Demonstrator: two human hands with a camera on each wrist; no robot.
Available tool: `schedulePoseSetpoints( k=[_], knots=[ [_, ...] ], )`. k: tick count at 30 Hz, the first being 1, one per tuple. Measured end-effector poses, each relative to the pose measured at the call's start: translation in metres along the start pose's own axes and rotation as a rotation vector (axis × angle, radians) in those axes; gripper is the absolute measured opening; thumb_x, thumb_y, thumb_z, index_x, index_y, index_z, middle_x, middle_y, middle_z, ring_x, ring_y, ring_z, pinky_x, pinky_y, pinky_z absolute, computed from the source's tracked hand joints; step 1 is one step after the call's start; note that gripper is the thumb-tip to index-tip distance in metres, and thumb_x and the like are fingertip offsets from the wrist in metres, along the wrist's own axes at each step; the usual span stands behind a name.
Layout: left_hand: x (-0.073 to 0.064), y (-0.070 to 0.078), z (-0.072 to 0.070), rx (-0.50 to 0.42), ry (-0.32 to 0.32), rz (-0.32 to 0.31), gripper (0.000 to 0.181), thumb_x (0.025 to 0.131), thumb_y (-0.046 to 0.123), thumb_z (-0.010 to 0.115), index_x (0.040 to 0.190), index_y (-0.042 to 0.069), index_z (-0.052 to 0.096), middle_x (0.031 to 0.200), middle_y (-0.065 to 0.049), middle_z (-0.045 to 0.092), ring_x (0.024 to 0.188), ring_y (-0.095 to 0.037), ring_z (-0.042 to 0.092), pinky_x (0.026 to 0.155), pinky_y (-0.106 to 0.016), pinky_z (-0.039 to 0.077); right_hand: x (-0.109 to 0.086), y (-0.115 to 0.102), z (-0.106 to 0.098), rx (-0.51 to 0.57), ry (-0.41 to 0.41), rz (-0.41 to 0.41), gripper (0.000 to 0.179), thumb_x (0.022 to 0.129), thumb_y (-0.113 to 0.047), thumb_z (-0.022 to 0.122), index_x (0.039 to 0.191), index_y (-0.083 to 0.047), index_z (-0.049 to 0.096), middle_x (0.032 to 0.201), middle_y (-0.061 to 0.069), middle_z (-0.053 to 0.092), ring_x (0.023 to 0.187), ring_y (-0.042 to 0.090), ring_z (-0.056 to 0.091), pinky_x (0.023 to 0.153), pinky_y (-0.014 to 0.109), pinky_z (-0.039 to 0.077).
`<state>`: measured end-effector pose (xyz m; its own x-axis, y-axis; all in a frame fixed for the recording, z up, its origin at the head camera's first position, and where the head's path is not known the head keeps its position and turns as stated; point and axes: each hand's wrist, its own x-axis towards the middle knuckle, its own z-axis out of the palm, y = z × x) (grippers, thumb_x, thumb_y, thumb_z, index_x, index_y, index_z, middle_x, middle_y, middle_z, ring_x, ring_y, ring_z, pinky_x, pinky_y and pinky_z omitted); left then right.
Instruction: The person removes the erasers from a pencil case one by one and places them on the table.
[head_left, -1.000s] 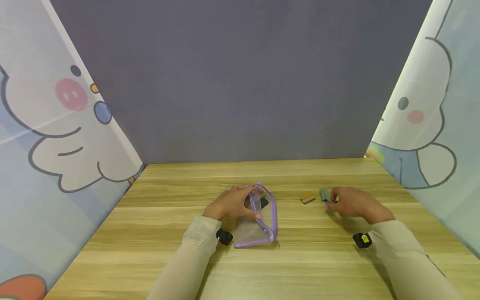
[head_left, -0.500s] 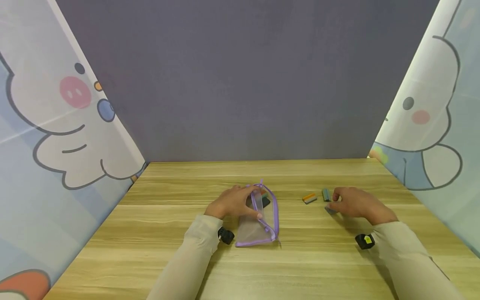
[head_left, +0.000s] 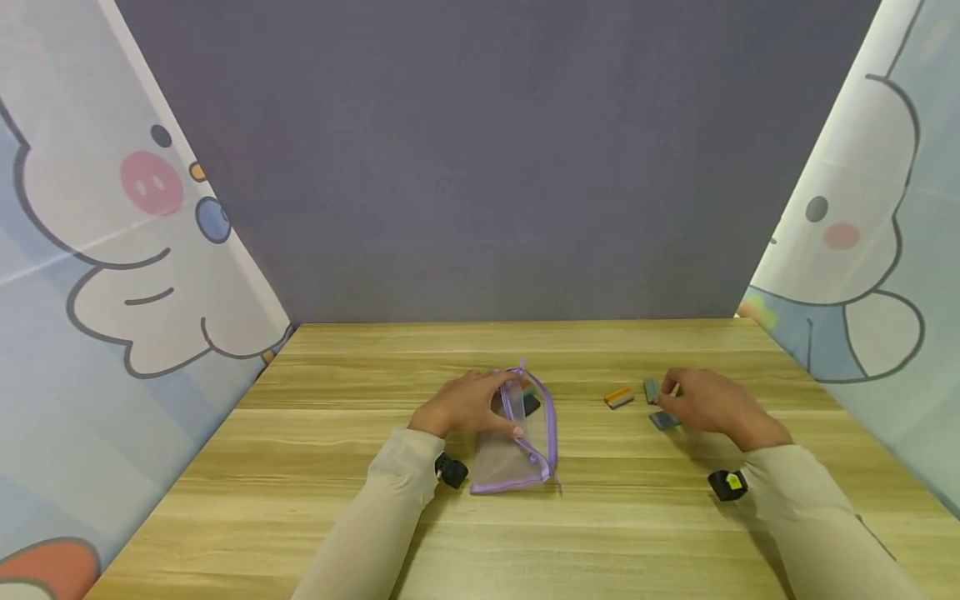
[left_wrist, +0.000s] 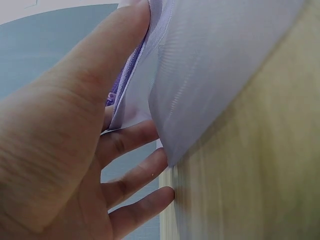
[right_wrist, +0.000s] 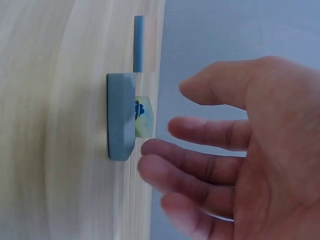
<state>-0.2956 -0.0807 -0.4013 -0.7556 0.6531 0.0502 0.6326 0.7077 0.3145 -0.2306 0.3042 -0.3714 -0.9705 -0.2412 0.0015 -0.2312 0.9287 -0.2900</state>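
Observation:
My left hand (head_left: 467, 406) grips the mouth of a see-through mesh zip pouch (head_left: 501, 463) with purple edging, which lies on the table. The thumb lies along the zipper edge, and the mesh (left_wrist: 210, 65) spreads out beside the fingers in the left wrist view. Through the pouch, a dark block (head_left: 531, 405) shows. My right hand (head_left: 708, 404) hovers with relaxed fingers, holding nothing, over a blue-grey eraser-like block (head_left: 663, 420). That block (right_wrist: 121, 117) lies apart from the fingertips in the right wrist view. Just behind it lies a greenish block (head_left: 650, 390) with a blue print.
An orange and grey block (head_left: 618, 397) lies on the wood-grain table (head_left: 360, 533) between the pouch and the right hand. A dark grey panel (head_left: 495, 167) stands along the table's back edge, with cartoon-printed cloths (head_left: 97, 317) at both sides.
My right hand has let go of the blue-grey block and risen slightly off it, leaving it on the table. The left hand and pouch have stayed put.

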Motion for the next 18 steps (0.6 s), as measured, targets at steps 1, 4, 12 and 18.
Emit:
schedulePoseSetpoints(
  k=[1, 4, 12, 18],
  knots=[
    [0.0, 0.0, 0.0, 0.0, 0.0, -0.001, 0.097, 0.072, 0.07, 0.077, 0.153, 0.027, 0.043, 0.148, 0.003, 0.051, 0.132, -0.027, 0.047, 0.105, -0.048, 0.04, 0.0, 0.0, 0.0, 0.006, 0.007, -0.003, 0.028, 0.099, -0.029, 0.058, 0.106, -0.003, 0.067, 0.091, 0.003, 0.07, 0.068, 0.014, 0.057, 0.064, 0.042, 0.049],
    [-0.001, 0.0, 0.0, 0.005, 0.0, -0.007, 0.096, 0.072, 0.07, 0.077, 0.152, 0.027, 0.044, 0.147, 0.004, 0.052, 0.132, -0.025, 0.047, 0.105, -0.047, 0.04, 0.002, -0.002, 0.002, 0.017, 0.048, -0.009, 0.025, 0.099, -0.027, 0.056, 0.103, -0.006, 0.068, 0.094, 0.004, 0.07, 0.068, 0.013, 0.057, 0.063, 0.041, 0.05],
    [-0.001, -0.001, 0.002, 0.017, 0.006, -0.003, 0.093, 0.073, 0.068, 0.078, 0.15, 0.029, 0.046, 0.145, 0.007, 0.053, 0.131, -0.023, 0.048, 0.106, -0.046, 0.039, 0.005, -0.009, 0.006, 0.016, 0.119, -0.028, 0.022, 0.101, -0.026, 0.054, 0.099, -0.01, 0.069, 0.089, 0.0, 0.069, 0.067, 0.011, 0.056, 0.063, 0.039, 0.048],
    [0.002, -0.001, 0.002, 0.034, 0.007, -0.004, 0.095, 0.072, 0.071, 0.077, 0.151, 0.03, 0.045, 0.146, 0.006, 0.053, 0.128, -0.025, 0.05, 0.104, -0.046, 0.041, 0.004, -0.012, 0.008, 0.019, 0.163, -0.042, 0.017, 0.1, -0.025, 0.058, 0.097, -0.012, 0.069, 0.09, 0.001, 0.07, 0.07, 0.012, 0.057, 0.064, 0.04, 0.049]
  ],
)
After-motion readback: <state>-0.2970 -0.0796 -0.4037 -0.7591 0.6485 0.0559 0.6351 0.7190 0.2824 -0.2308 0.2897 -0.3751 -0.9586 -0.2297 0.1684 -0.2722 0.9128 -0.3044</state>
